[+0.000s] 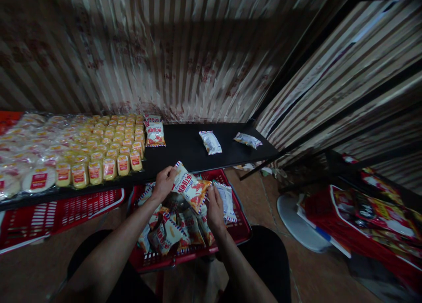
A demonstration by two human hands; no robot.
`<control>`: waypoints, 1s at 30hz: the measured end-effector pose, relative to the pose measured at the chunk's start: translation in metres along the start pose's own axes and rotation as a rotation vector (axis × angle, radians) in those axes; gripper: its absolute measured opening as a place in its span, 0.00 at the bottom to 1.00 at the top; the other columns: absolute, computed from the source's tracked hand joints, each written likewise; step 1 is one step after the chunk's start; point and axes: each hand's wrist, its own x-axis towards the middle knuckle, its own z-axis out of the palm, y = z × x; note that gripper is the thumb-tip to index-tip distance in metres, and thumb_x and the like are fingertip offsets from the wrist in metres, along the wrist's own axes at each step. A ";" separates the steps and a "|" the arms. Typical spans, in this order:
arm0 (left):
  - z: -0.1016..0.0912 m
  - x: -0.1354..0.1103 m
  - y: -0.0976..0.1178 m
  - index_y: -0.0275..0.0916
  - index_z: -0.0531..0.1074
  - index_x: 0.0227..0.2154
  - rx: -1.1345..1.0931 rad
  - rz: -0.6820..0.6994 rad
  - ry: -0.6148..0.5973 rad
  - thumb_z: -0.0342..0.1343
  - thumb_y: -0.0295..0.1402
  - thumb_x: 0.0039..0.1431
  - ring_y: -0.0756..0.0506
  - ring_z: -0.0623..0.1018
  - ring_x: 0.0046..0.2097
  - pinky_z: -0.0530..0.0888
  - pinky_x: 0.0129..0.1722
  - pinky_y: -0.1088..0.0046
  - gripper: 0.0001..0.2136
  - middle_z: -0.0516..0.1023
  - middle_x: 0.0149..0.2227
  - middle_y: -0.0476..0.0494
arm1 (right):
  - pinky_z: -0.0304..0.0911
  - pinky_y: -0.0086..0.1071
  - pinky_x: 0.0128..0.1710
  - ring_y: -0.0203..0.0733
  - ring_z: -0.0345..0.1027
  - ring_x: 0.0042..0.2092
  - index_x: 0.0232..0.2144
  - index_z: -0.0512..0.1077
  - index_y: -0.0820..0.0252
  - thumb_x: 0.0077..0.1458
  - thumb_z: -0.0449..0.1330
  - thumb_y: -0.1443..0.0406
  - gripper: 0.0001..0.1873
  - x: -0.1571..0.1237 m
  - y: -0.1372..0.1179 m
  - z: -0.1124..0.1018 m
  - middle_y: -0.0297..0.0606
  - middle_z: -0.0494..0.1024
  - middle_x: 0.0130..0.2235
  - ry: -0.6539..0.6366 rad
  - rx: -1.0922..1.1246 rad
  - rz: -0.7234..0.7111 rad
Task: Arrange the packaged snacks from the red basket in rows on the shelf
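Note:
My left hand (164, 183) grips the top corner of an orange-and-white snack packet (191, 188) and holds it above a red basket (238, 229) full of similar packets (171, 232). Its fingers are closed on the packet. My right hand (215, 208) sits just right of that packet, fingers curled down among the packets in the basket; what it holds is hidden. The basket rests in front of my knees, below the edge of a black shelf (184, 151).
Rows of yellow-labelled small packs (99, 156) fill the shelf's left part. A matching snack packet (155, 134) stands beside them, and two silver packets (210, 142) (248, 140) lie farther right. Another red basket (49, 217) lies at left; red boxes (372, 219) at right.

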 end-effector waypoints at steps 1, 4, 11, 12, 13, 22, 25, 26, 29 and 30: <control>0.000 0.000 -0.001 0.40 0.62 0.19 0.010 0.016 -0.030 0.42 0.42 0.57 0.52 0.62 0.24 0.59 0.24 0.78 0.16 0.60 0.18 0.55 | 0.66 0.33 0.31 0.41 0.69 0.34 0.39 0.70 0.55 0.55 0.52 0.47 0.22 0.001 -0.002 -0.003 0.35 0.76 0.35 -0.036 0.033 0.047; 0.000 -0.003 -0.004 0.39 0.63 0.19 0.062 0.084 -0.111 0.42 0.43 0.57 0.52 0.63 0.24 0.59 0.25 0.78 0.16 0.60 0.19 0.55 | 0.67 0.35 0.34 0.44 0.72 0.38 0.44 0.72 0.56 0.51 0.57 0.47 0.25 0.005 -0.008 -0.013 0.39 0.78 0.39 -0.190 0.085 0.212; 0.006 -0.002 -0.009 0.38 0.68 0.20 -0.012 0.078 -0.161 0.45 0.45 0.55 0.52 0.66 0.26 0.60 0.25 0.78 0.17 0.66 0.20 0.53 | 0.68 0.38 0.36 0.43 0.73 0.33 0.38 0.77 0.58 0.41 0.68 0.52 0.23 0.003 -0.003 -0.024 0.39 0.80 0.34 -0.365 0.173 0.361; 0.007 -0.001 -0.009 0.38 0.68 0.20 -0.028 0.068 -0.157 0.46 0.45 0.54 0.52 0.66 0.26 0.61 0.25 0.78 0.17 0.66 0.21 0.53 | 0.68 0.38 0.36 0.43 0.73 0.33 0.37 0.78 0.58 0.40 0.68 0.53 0.22 0.002 -0.002 -0.025 0.38 0.80 0.34 -0.377 0.182 0.367; 0.008 0.000 -0.010 0.38 0.68 0.20 -0.038 0.062 -0.154 0.47 0.45 0.54 0.51 0.66 0.26 0.61 0.26 0.78 0.17 0.67 0.21 0.52 | 0.68 0.37 0.37 0.42 0.73 0.33 0.37 0.78 0.57 0.39 0.69 0.54 0.21 0.001 -0.002 -0.026 0.37 0.80 0.34 -0.389 0.188 0.378; 0.008 0.001 -0.009 0.37 0.69 0.20 -0.112 0.035 -0.171 0.51 0.44 0.52 0.51 0.67 0.26 0.62 0.26 0.78 0.16 0.68 0.21 0.52 | 0.66 0.34 0.37 0.39 0.72 0.32 0.40 0.77 0.56 0.40 0.70 0.55 0.23 -0.008 -0.006 -0.023 0.34 0.80 0.33 -0.434 0.142 0.400; 0.001 0.000 0.000 0.37 0.70 0.24 -0.237 0.020 -0.171 0.51 0.45 0.52 0.51 0.67 0.27 0.63 0.27 0.78 0.15 0.69 0.23 0.52 | 0.65 0.34 0.37 0.41 0.72 0.32 0.38 0.77 0.56 0.38 0.71 0.56 0.23 -0.009 -0.005 -0.018 0.34 0.80 0.33 -0.362 0.229 0.408; -0.002 -0.002 0.003 0.37 0.71 0.26 -0.280 -0.001 -0.185 0.52 0.45 0.52 0.51 0.67 0.27 0.64 0.27 0.78 0.15 0.69 0.24 0.52 | 0.66 0.35 0.36 0.41 0.72 0.32 0.37 0.77 0.56 0.37 0.71 0.56 0.22 -0.008 -0.005 -0.016 0.35 0.80 0.33 -0.340 0.259 0.411; -0.005 -0.007 0.010 0.37 0.71 0.34 -0.384 -0.087 -0.270 0.54 0.48 0.51 0.52 0.67 0.24 0.63 0.23 0.77 0.17 0.70 0.24 0.52 | 0.66 0.34 0.36 0.42 0.73 0.32 0.35 0.76 0.56 0.38 0.71 0.57 0.20 -0.005 -0.007 -0.014 0.34 0.81 0.32 -0.294 0.315 0.409; -0.004 -0.009 0.011 0.37 0.71 0.35 -0.420 -0.100 -0.304 0.55 0.48 0.50 0.52 0.68 0.25 0.63 0.23 0.77 0.19 0.71 0.25 0.52 | 0.66 0.34 0.35 0.41 0.73 0.32 0.35 0.76 0.56 0.38 0.71 0.57 0.20 -0.004 -0.009 -0.014 0.34 0.81 0.32 -0.285 0.323 0.403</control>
